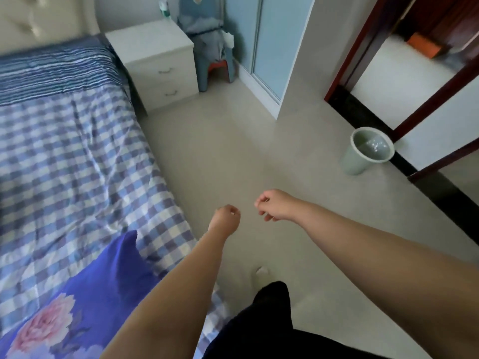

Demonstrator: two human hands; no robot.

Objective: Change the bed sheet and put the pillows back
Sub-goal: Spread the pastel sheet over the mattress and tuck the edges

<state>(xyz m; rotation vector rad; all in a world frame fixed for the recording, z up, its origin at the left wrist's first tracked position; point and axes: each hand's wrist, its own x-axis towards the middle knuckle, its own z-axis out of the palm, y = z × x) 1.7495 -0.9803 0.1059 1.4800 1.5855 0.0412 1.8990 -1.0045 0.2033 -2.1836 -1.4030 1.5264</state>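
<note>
Checked sheet (72, 151), one; two empty hands.

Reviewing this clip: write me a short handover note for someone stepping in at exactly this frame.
Left hand: fingers loosely curled, nothing in its grip, above the floor beside the bed.
Right hand: the same, empty.
Checked sheet is spread over the bed, wrinkled, its edge hanging over the side. Striped bedding lies by the headboard. Floral purple fabric lies on the near end.
Done: sheet laid.
Left: smooth it; no pillows in view, so fetch and place them.
</note>
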